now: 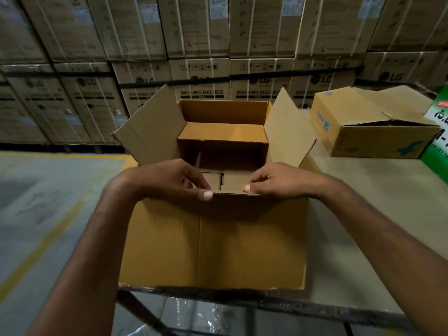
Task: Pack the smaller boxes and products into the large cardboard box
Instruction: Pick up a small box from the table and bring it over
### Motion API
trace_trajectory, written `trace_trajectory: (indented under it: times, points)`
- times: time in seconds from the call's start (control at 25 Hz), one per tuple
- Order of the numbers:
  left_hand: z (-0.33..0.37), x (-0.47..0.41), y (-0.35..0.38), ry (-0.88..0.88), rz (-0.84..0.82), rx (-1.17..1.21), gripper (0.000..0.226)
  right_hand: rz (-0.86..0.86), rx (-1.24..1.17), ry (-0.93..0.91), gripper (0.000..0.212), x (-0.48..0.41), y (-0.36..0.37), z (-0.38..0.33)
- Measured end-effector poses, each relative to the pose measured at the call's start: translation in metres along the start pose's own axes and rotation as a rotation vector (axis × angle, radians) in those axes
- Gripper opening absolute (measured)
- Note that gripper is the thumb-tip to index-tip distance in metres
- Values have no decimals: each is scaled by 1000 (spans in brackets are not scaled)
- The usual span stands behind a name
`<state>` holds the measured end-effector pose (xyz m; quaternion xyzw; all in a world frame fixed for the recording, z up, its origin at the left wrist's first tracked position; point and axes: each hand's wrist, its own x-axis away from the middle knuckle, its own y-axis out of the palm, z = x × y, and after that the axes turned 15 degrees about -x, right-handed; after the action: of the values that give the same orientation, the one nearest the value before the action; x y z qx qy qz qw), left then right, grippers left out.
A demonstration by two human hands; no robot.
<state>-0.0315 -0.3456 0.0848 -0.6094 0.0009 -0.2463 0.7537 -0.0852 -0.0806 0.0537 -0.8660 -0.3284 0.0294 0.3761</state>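
LG "WASHING MACHINE" cartons (201,92); left hand (174,180), right hand (278,183) in pinch grips on edge of large cardboard box (242,251)

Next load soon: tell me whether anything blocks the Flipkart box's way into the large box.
The large box has its right flap up between the Flipkart box and the opening; a smaller box fills the far end.

Large cardboard box (252,251) upright at table (363,214) edge, top open, flaps splayed out; 1 smaller open carton (223,133) inside against far wall; Flipkart-printed box (358,132) well apart, right.
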Motion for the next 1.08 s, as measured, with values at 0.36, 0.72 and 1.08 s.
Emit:
trace_trajectory:
  times: [0.36,0.72,1.08]
  points:
    - [-25,-111,-71,-164,-243,-80,31,-110,86,114,35,-105,-47,-21]
    - [-122,-281,-31,-257,-204,-390,49,-8,282,334,39,-277,-33,36]
    - [-164,-332,-55,-242,222,-441,44,516,359,160,51,-341,-53,68]
